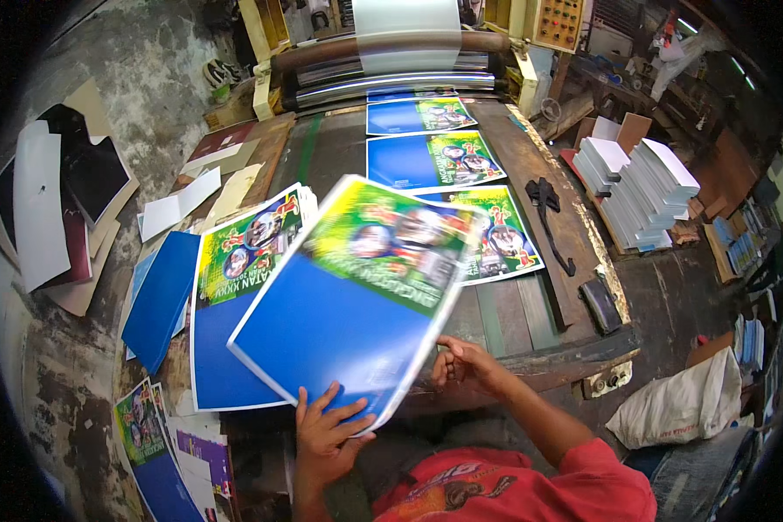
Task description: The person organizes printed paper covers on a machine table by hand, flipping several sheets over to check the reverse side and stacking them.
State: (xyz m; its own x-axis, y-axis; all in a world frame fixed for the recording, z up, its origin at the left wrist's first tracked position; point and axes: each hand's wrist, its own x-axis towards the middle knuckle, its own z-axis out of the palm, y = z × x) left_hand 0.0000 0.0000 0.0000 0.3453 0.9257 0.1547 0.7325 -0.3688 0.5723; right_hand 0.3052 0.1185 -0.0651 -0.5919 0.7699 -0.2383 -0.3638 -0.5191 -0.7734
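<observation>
Blue-and-green, the sheet (344, 304) looks light, bendy, slippery: we favour its edges, our left hand (329, 435) pinching the near one, our right hand (466, 362) half-curled, grip unclear.

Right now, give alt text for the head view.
A person's left hand holds a blue-and-green printed sheet by its lower end, the right hand close to its right edge. Similar sheets lie in a pile at left and a row before a machine's rollers.

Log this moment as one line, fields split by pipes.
Left hand: fingers spread over lower edge of printed sheet | Right hand: curled beside sheet's right edge, contact unclear | Around: stacked sheets left, roller machine ahead
</observation>
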